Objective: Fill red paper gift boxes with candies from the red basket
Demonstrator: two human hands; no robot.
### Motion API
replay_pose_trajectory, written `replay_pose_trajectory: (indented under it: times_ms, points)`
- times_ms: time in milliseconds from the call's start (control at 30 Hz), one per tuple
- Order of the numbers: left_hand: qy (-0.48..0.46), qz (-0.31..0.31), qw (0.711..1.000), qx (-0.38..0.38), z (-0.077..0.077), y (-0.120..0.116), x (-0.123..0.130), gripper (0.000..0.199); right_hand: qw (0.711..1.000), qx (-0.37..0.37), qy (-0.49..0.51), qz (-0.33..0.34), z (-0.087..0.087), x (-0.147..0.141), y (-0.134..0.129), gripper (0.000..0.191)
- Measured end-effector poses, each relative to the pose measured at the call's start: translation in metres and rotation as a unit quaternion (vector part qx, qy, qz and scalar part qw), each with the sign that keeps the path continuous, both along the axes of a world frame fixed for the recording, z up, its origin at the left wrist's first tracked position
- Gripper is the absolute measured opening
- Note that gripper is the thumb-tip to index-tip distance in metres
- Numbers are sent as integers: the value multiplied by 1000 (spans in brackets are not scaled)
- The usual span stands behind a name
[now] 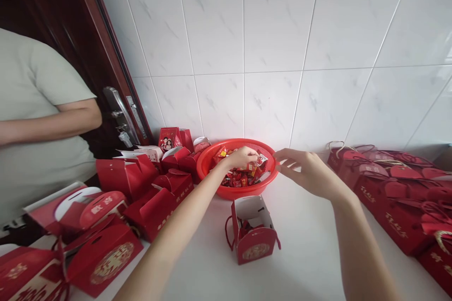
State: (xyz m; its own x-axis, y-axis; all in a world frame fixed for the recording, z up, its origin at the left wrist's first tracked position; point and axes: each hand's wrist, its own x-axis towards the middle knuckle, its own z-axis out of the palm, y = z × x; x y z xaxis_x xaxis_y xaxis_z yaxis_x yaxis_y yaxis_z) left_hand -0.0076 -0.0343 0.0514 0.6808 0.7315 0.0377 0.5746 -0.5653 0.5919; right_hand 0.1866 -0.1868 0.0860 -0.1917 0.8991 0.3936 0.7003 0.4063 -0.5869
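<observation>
My left hand (pixel 243 157) is inside a red plastic basket (pixel 202 169), over wrapped candies (pixel 243 179). Its fingers are bent together; what they hold, if anything, I cannot make out. To the right of the basket, my right hand (pixel 309 171) hovers with its fingers apart and their tips near the rim. Nothing shows in it. In front of the basket stands a small red gift box (pixel 256 247) with its top open and a red cord at each side. Some red wrapped pieces lie inside the box.
Several red boxes (pixel 102 254) with raised flaps crowd the table's left side. Rows of closed red boxes (pixel 384 202) with cord handles stand on the right. A tiled wall (pixel 271 56) rises behind. At the left, a person (pixel 38 117) stands by a dark door (pixel 84 23).
</observation>
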Motion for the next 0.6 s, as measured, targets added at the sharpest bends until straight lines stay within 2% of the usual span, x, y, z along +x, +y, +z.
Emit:
replay_pose_trajectory:
  times_ms: [100, 167, 300, 433, 600]
  points:
    - [-163, -36, 980, -112, 7, -23, -16, 29, 1000, -5, 21, -13, -8, -8, 14, 27]
    - [-206, -51, 968, -133, 9, -38, -22, 27, 998, -20, 48, 25, -13, -15, 20, 29]
    - [-261, -52, 953, -141, 8, -62, -29, 29, 985, -22, 142, 92, -16, -27, 23, 36]
    - [-337, -38, 932, -129, 3, -79, -31, 36, 971, -10, 227, 78, -14, -35, 19, 43]
    - [-403, -28, 914, -46, 1, -93, -29, 33, 937, -42, 340, 76, -13, -45, 17, 45]
